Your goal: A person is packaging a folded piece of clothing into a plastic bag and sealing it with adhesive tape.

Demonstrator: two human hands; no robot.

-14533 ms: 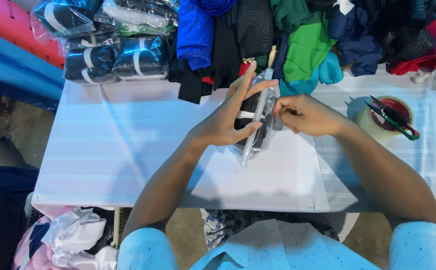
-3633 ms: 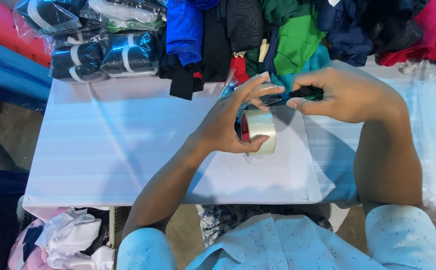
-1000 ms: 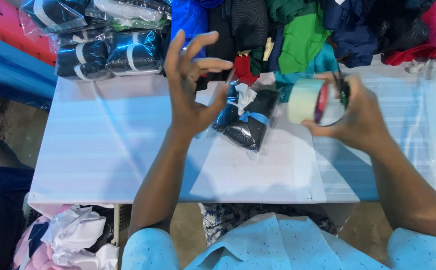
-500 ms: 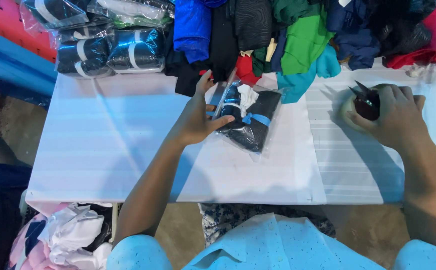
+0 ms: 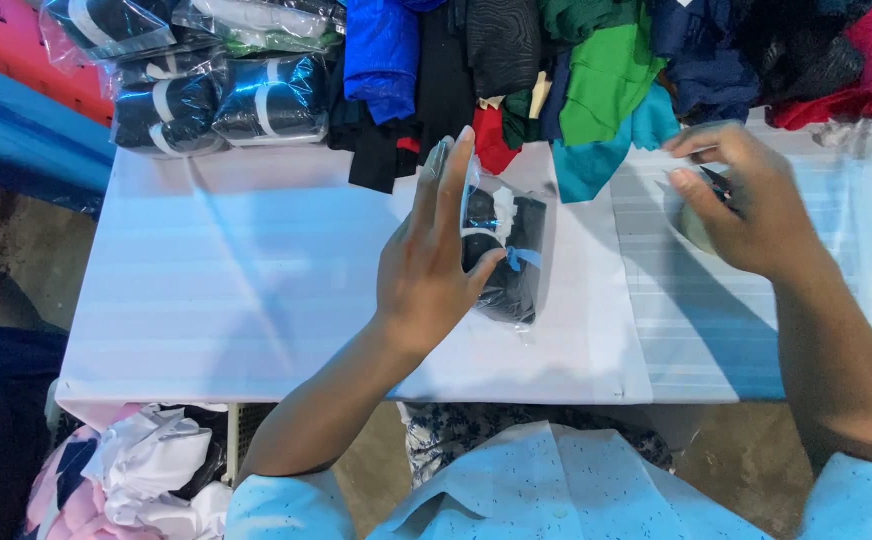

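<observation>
A clear plastic bag (image 5: 508, 250) of folded dark cloth is held at the middle of the white table (image 5: 256, 290). The bag is stood up on its long edge, tilted a little, with its lower end resting on the table top. Black fabric fills most of it; a white patch is seen near the top and a short strip of blue lies across the middle. The plastic is shiny and creased, and its top edge juts out above the fingertips.

The left hand (image 5: 434, 270) is laid flat against the near side of the bag, fingers straight and pressed together, with the thumb hooked round the front so that the bag is clasped between thumb and palm. The right hand (image 5: 746, 205) is held well apart from it to the right, over a roll of tape (image 5: 693, 225) that is mostly hidden beneath it. Its fingers are loosely curled, and a dark pointed tool (image 5: 718, 182) is seen beside the fingertips; whether anything is pinched cannot be told.

The table top is covered in ribbed white sheeting. Along its far edge a heap of clothes (image 5: 606, 70) in blue, black, green, teal, navy and red is piled. At the far left corner several packed bags (image 5: 216, 95) of dark cloth are stacked. Below the near left corner, crumpled white and pink cloth (image 5: 136, 480) is heaped on the floor.
</observation>
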